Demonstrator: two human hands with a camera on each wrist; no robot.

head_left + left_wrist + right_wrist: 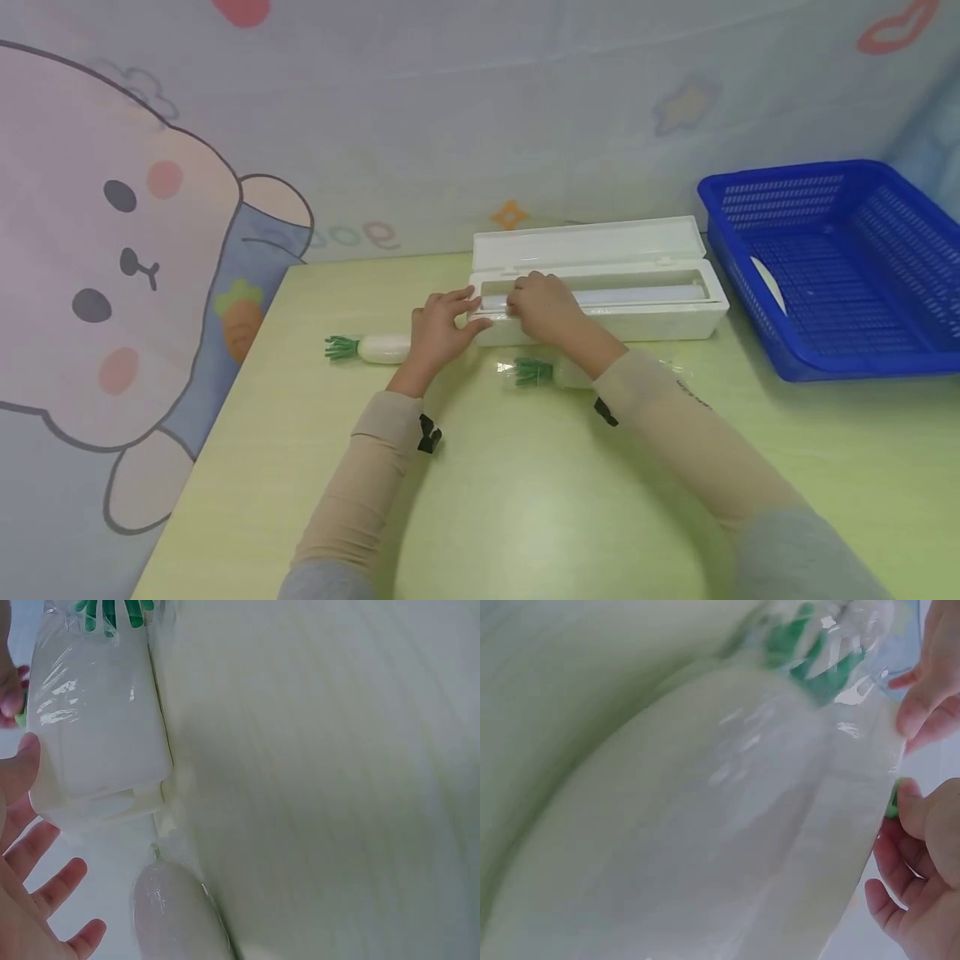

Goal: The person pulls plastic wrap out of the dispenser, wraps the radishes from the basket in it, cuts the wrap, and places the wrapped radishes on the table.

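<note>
Taking the long white box as the hub of your clock, at far nine o'clock a cartoon animal is printed on the wall cloth. Nearer in, between eight and nine, a white radish with green leaves lies on the table, its leaves toward nine and its other end behind your hand and wrist.

Next comes your left hand, touching the box's end between eight and nine. Its fingers are spread apart, the thumb against the box, not clamped around it. At about seven, a film-wrapped radish lies just in front of the box, partly hidden by your sleeve.

Your right hand is at eight o'clock, over the box's front edge. Your right wrist view shows its thumb and finger together, pinching a small green tab at that edge. A pale roll lies inside the box, and the raised lid stands at twelve. At three, just beside the box, sits a blue basket; a curved white piece shows at its nine o'clock side.
</note>
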